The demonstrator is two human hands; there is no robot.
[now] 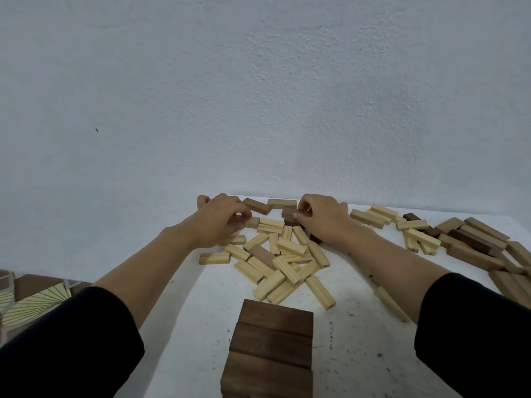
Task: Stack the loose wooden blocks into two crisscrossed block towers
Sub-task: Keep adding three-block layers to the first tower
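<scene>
A tower of dark brown blocks (271, 340) stands at the near edge of the white table (353, 340), its top layer made of three blocks side by side. Behind it lies a heap of pale loose blocks (283, 261). At the far edge of the table, my left hand (219, 221) has its fingers closed on a reddish-brown block (253, 222). My right hand (323, 218) pinches a dark brown block (289, 213) beside it. Two more brown blocks (256, 206) lie between and behind the hands.
More pale and dark blocks (471, 239) are spread along the right side of the table. A pale blue wall (258, 96) rises right behind the table. Patterned floor (31, 297) shows past the table's left edge.
</scene>
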